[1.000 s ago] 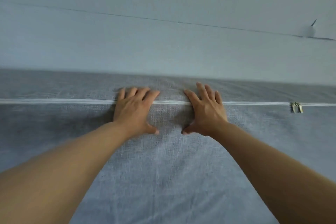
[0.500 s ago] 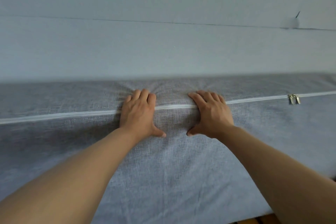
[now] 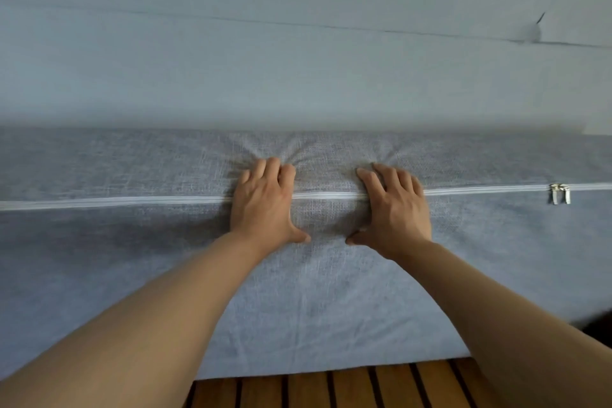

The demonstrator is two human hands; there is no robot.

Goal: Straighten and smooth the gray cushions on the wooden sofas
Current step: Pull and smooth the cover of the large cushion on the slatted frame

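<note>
Cushion (image 3: 331,301): gray, tipped up across wooden slats (image 3: 347,387), newly exposed below.
Left hand (image 3: 261,205): fingers curled into top edge, gripping over zipper (image 3: 132,201).
Right hand (image 3: 394,209): likewise dug in.
Meaning: lifted further; repositioning underway, smoothing pending.

Pale blue-gray wall (image 3: 298,76) fills the whole top half, with a thin dark crack line (image 3: 298,24) running across it. Brown wooden slats (image 3: 347,387) peek out at the bottom. Soft, even light.

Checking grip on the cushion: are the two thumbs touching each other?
Apart. The head view shows gray cushion fabric between the left hand and right hand thumbs.
</note>
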